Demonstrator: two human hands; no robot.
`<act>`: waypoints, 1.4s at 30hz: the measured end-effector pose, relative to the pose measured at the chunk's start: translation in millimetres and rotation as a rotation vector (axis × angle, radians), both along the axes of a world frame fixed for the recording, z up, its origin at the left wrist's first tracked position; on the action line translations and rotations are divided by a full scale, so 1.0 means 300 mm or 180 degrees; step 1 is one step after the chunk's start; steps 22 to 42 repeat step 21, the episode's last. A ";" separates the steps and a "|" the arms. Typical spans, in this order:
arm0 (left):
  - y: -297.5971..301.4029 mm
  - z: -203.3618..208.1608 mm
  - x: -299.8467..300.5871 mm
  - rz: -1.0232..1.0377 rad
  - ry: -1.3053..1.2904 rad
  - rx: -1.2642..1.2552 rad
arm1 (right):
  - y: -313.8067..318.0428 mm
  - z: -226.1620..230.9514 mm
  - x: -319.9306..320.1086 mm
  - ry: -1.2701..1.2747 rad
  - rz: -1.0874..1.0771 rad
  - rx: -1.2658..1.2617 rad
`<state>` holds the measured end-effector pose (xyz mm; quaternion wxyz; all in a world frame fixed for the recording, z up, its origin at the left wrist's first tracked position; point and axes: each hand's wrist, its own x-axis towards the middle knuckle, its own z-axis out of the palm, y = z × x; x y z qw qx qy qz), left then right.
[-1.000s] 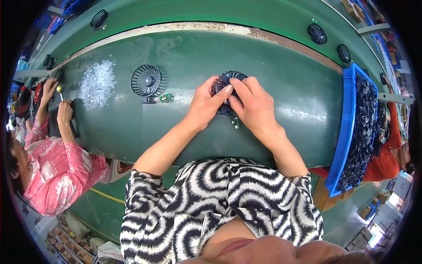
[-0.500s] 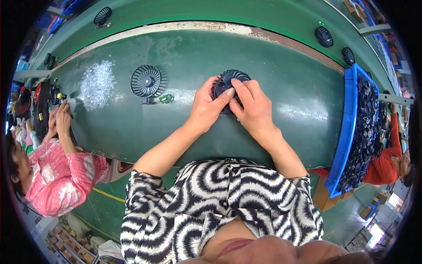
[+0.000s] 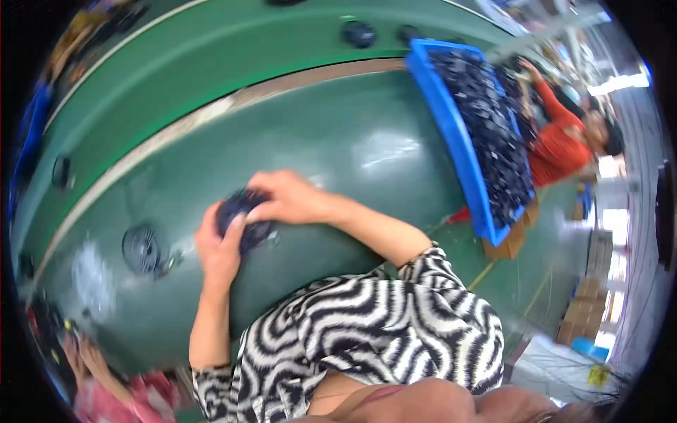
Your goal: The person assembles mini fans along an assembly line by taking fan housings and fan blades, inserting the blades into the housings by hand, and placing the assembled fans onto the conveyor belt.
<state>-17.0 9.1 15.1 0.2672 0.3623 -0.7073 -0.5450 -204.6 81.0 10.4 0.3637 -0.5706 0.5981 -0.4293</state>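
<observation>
A dark round fan (image 3: pixel 240 203) with a ribbed cage is held between my two hands over the green table. My left hand (image 3: pixel 218 250) grips its left side, the thumb lying across the front. From the upper right, my right hand (image 3: pixel 295 199) closes on it with fingers and thumb. The picture is smeared by motion, so details of the fan are hard to make out. On the table to the left lies a second dark fan (image 3: pixel 141 248), with a small green circuit board (image 3: pixel 168 265) beside it.
A blue tray (image 3: pixel 449 144) heaped with dark plastic pieces (image 3: pixel 479 127) stands at the right. Small clear pieces (image 3: pixel 93 276) lie heaped at the left. Beyond the table's raised edge runs a green belt (image 3: pixel 211 49) carrying fans (image 3: pixel 358 34). Co-workers sit at both sides.
The whole view has swung toward the right, so the table and tray appear shifted left and tilted. Both hands still hold the fan.
</observation>
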 end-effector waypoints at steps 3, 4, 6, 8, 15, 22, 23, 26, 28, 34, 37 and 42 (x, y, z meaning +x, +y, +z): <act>0.008 -0.004 -0.011 -0.0212 0.0455 0.0691 | 0.035 0.042 0.012 0.0088 -0.0176 0.0480; 0.006 -0.022 -0.017 -0.0224 0.0560 0.1014 | 0.048 0.039 0.015 0.0101 -0.0254 0.0522; 0.013 -0.026 -0.048 -0.0246 0.0414 0.1281 | 0.075 0.038 0.001 0.0250 -0.0346 0.0585; 0.015 -0.002 -0.090 -0.0296 0.0297 0.1203 | 0.112 0.048 -0.033 0.0396 -0.0378 0.0699; -0.330 0.069 -0.375 -0.0478 0.1363 0.2319 | 0.447 0.129 -0.346 0.1775 -0.1758 -0.0443; -0.406 0.005 -0.543 -0.0200 0.0867 0.2459 | 0.811 0.249 -0.595 0.2793 -0.3056 -0.0075; -0.406 0.005 -0.543 -0.0200 0.0867 0.2459 | 0.811 0.249 -0.595 0.2793 -0.3056 -0.0075; -0.406 0.005 -0.543 -0.0200 0.0867 0.2459 | 0.811 0.249 -0.595 0.2793 -0.3056 -0.0075; -0.406 0.005 -0.543 -0.0200 0.0867 0.2459 | 0.811 0.249 -0.595 0.2793 -0.3056 -0.0075; -0.406 0.005 -0.543 -0.0200 0.0867 0.2459 | 0.811 0.249 -0.595 0.2793 -0.3056 -0.0075; -0.406 0.005 -0.543 -0.0200 0.0867 0.2459 | 0.811 0.249 -0.595 0.2793 -0.3056 -0.0075; -0.406 0.005 -0.543 -0.0200 0.0867 0.2459 | 0.811 0.249 -0.595 0.2793 -0.3056 -0.0075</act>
